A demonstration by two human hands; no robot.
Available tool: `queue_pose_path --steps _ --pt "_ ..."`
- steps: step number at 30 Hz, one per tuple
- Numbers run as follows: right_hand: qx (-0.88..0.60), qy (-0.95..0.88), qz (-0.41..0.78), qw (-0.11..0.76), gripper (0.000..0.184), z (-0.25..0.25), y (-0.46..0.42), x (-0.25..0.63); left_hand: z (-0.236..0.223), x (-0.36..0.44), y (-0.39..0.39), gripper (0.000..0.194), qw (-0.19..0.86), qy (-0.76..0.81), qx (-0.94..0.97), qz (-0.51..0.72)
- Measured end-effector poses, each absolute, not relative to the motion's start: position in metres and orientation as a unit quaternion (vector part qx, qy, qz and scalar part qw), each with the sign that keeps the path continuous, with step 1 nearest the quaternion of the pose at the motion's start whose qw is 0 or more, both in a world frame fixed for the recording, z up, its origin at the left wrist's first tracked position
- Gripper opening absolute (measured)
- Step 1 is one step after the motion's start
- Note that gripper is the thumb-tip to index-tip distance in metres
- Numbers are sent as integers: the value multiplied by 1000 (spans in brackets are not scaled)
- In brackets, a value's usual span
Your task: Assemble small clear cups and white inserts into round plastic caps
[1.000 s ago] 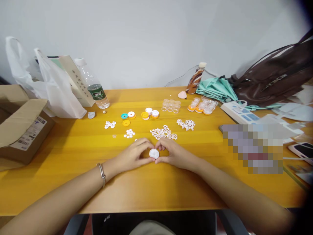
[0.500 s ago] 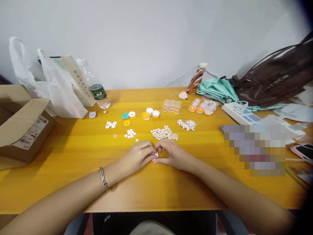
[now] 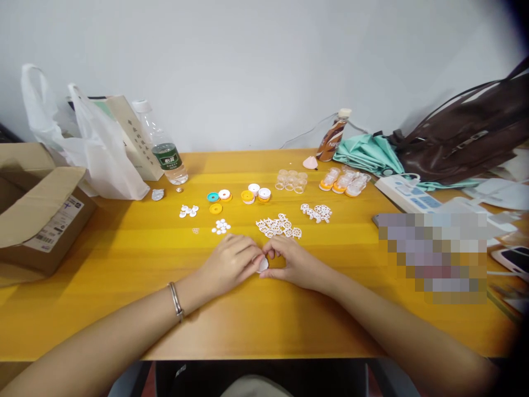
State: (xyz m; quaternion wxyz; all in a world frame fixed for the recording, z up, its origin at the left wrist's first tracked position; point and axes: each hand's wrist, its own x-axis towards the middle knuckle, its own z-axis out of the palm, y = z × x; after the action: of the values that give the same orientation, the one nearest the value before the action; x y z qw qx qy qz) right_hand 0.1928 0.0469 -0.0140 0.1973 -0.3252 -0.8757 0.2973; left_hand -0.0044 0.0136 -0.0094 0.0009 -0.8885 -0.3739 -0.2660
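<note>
Between my two hands, just above the table, is a small white round plastic piece. My left hand is closed on its left side, thumb and fingers covering part of it. My right hand pinches the piece from the right, with its thumb at the lower edge. Right beyond my hands lies a pile of white spoked plastic parts. Small white discs sit beyond my left hand, and white knobbed pieces lie farther left. Fingers hide the piece's outline.
Yellow, white and blue round caps, clear rings and orange-based clear parts stand farther back. A cardboard box, plastic bag and water bottle are left. At right are a drink bottle, power strip and brown bag.
The white piece has turned so more of its face shows between my fingers. My left hand has shifted slightly; a lone white disc beside it is now out of sight.
</note>
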Motion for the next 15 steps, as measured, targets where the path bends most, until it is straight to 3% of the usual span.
queue_pose_path --steps 6,9,11,13,15 --pt "-331 -878 288 194 20 -7 40 192 -3 -42 43 13 33 -458 -855 -243" --pt "-312 -876 290 224 30 -4 38 193 -6 -53 53 14 29 -483 -849 -212" --pt "-316 -864 286 267 27 -4 44 198 -7 -54 56 14 23 -492 -848 -198" --pt "-357 -843 236 327 14 -5 58 210 -8 -53 56 14 23 -497 -846 -189" --pt "-423 -817 114 374 16 -9 78 225 -9 -53 56 15 28 -503 -844 -186"
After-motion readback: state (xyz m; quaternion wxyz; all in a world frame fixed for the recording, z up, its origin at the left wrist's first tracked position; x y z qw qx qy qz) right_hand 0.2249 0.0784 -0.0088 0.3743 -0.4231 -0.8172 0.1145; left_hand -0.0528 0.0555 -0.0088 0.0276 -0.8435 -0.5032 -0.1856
